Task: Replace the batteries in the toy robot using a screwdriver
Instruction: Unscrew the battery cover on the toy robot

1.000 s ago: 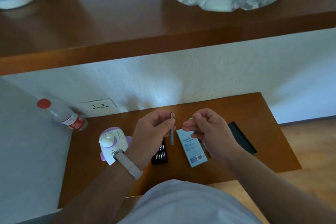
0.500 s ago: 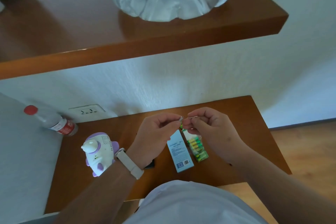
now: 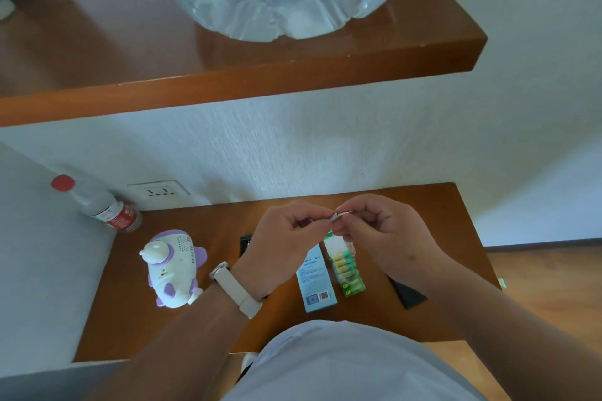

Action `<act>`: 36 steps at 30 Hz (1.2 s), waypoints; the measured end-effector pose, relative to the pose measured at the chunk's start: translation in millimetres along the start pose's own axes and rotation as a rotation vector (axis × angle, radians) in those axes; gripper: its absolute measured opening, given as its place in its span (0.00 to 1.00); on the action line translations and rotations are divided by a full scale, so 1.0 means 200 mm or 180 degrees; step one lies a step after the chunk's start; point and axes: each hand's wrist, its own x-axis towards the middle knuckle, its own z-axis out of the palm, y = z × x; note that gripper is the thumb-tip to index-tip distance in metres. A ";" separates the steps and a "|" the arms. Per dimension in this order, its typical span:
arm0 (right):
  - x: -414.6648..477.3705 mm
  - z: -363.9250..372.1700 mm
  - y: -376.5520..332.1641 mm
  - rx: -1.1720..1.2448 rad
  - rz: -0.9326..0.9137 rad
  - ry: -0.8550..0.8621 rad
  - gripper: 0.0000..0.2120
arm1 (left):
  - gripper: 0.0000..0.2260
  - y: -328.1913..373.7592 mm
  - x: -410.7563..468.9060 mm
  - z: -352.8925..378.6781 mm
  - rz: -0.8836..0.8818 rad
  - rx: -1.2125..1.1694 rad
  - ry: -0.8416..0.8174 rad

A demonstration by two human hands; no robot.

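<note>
wooden table [image 3: 423, 205] edge clear | both hands' grip pinching screwdriver [image 3: 335, 216] midair

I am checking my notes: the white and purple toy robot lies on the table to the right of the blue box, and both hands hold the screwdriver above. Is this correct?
Not quite. In the head view the toy robot lies left of the blue box, beyond the left hand. The rest stands: the right hand also holds the screwdriver.
</note>
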 end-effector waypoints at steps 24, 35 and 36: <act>0.14 0.08 -0.12 -0.0745 -0.0460 -0.1085 0.13 | 0.07 -0.08 -0.07 -0.25 -0.0215 0.0103 -0.0274; 0.17 0.23 -0.16 -0.0146 -0.0209 -0.0966 0.16 | 0.07 -0.13 -0.13 -0.35 -0.0188 -0.0443 -0.0182; 0.18 0.25 -0.16 -0.0027 -0.0193 -0.0912 0.16 | 0.07 -0.14 -0.14 -0.36 -0.0151 -0.0477 -0.0155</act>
